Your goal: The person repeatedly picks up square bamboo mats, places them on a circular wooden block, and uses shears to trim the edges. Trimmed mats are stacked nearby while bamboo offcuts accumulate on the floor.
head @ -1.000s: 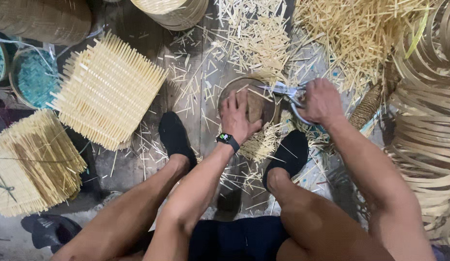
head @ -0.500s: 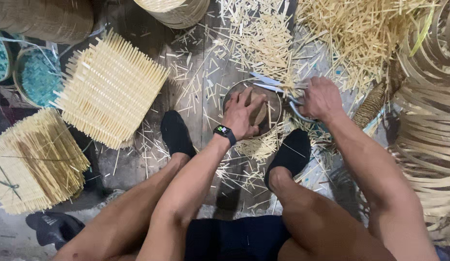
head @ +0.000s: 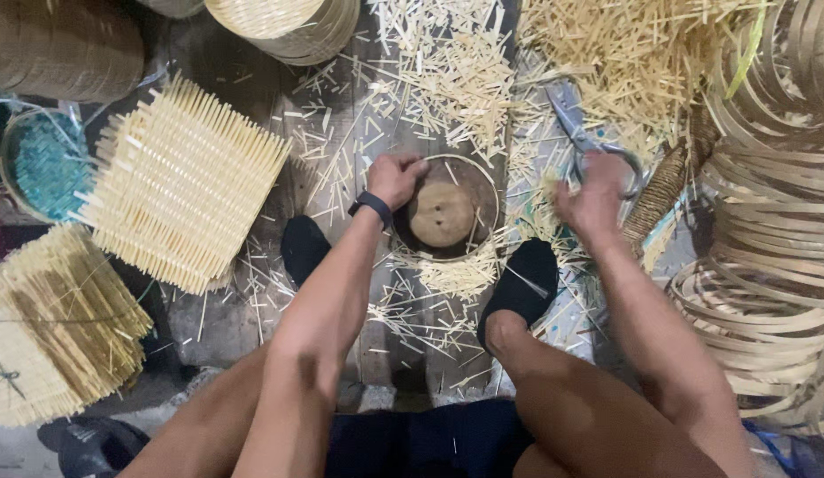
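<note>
Scissors (head: 582, 133) sit stiff and light in your right hand (head: 596, 196), fingers curled through the loops; left hand (head: 394, 180) pinches the thin, springy hoop's (head: 483, 177) far-left rim.

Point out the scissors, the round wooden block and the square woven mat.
scissors (head: 578, 133): head view, near the blades' pivot.
round wooden block (head: 442, 212): head view, top face centre.
square woven mat (head: 183, 184): head view, woven middle.

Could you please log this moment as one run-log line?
left hand: on round mould rim | right hand: holds scissors | floor: bamboo offcuts
</note>
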